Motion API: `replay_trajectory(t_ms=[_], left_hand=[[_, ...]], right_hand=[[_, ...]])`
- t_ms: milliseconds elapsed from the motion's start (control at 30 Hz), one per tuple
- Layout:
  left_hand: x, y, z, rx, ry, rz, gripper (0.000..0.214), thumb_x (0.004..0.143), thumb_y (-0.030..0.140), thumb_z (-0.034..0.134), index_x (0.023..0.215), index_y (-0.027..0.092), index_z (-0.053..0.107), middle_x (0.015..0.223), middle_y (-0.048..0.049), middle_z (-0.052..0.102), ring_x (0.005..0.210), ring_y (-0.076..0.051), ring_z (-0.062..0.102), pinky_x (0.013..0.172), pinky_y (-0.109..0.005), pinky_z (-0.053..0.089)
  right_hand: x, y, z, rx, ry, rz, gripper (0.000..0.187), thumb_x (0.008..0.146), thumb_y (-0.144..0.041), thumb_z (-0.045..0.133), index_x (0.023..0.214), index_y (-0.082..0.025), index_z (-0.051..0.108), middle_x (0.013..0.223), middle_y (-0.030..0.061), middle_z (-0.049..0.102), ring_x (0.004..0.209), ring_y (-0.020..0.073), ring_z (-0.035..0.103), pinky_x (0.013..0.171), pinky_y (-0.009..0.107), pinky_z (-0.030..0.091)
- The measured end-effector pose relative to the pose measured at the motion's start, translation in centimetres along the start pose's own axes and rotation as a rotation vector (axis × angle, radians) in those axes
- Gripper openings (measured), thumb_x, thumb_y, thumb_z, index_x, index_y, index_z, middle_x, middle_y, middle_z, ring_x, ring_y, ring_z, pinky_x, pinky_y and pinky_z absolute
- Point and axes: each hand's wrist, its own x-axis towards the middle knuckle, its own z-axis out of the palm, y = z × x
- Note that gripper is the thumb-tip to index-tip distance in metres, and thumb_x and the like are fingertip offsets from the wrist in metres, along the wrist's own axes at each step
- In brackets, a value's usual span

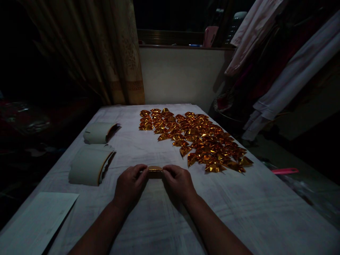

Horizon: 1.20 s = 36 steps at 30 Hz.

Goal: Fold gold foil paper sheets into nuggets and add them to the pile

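Between my hands, low over the cloth-covered table, is a small piece of gold foil paper [155, 171], folded along its near side. My left hand [131, 182] pinches its left end between thumb and fingers. At the right end, my right hand [178, 180] pinches it the same way. Beyond and to the right lies a spread of many folded shiny gold foil pieces [196, 136]. On the left side of the table sit two curved stacks of pale-backed sheets, a nearer stack [86, 166] and a farther stack [97, 132].
A flat pale sheet or board [39, 219] lies at the table's near left. Behind stand a curtain [114, 53] and a low wall with a ledge bearing a pink jug [210, 36]. Clothes [289, 74] hang at the right, above a pink handle [285, 171] beside the table.
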Motion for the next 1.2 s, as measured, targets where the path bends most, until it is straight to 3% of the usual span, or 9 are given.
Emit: replay_trajectory(t_ms=[400, 567, 733, 1033, 1200], left_hand=[[-0.4, -0.2, 0.2, 0.156, -0.021, 0.166, 0.029, 0.095, 0.041, 0.053, 0.109, 0.023, 0.072, 0.094, -0.0043, 0.078, 0.083, -0.023, 0.071, 0.077, -0.035, 0.052], [-0.3, 0.1, 0.2, 0.176, -0.027, 0.094, 0.028, 0.093, 0.036, 0.053, 0.107, 0.023, 0.073, 0.093, -0.0052, 0.077, 0.083, -0.022, 0.07, 0.076, -0.034, 0.052], [-0.2, 0.6, -0.1, 0.213, -0.043, 0.008, 0.025, 0.092, 0.036, 0.053, 0.093, 0.023, 0.075, 0.085, -0.0039, 0.076, 0.079, -0.022, 0.069, 0.074, -0.032, 0.05], [-0.2, 0.8, -0.1, 0.158, 0.013, 0.042, 0.03, 0.094, 0.041, 0.051, 0.092, 0.024, 0.075, 0.082, -0.0037, 0.076, 0.076, -0.021, 0.069, 0.074, -0.032, 0.051], [-0.2, 0.8, 0.0, 0.123, 0.012, 0.001, 0.03, 0.094, 0.04, 0.05, 0.09, 0.024, 0.075, 0.082, -0.0032, 0.076, 0.076, -0.021, 0.069, 0.071, -0.032, 0.051]], right_hand=[[0.0, 0.3, 0.1, -0.063, 0.016, -0.081, 0.023, 0.089, -0.023, 0.059, 0.1, -0.026, 0.079, 0.098, 0.0022, 0.079, 0.089, 0.0192, 0.074, 0.082, 0.027, 0.054], [-0.1, 0.5, 0.3, -0.142, 0.052, -0.206, 0.023, 0.092, -0.021, 0.057, 0.101, -0.025, 0.078, 0.095, 0.0035, 0.079, 0.087, 0.0184, 0.073, 0.081, 0.027, 0.053], [-0.1, 0.6, 0.4, -0.205, 0.043, -0.281, 0.023, 0.093, -0.019, 0.058, 0.105, -0.023, 0.077, 0.095, 0.0041, 0.079, 0.088, 0.0184, 0.073, 0.082, 0.026, 0.053], [0.0, -0.3, -0.1, -0.411, 0.013, -0.123, 0.019, 0.092, -0.02, 0.062, 0.1, -0.026, 0.077, 0.101, 0.0032, 0.078, 0.091, 0.0193, 0.073, 0.082, 0.027, 0.052], [-0.1, -0.4, -0.1, -0.404, 0.001, -0.105, 0.019, 0.094, -0.021, 0.061, 0.1, -0.027, 0.078, 0.1, 0.0021, 0.079, 0.091, 0.0187, 0.073, 0.081, 0.026, 0.051]])
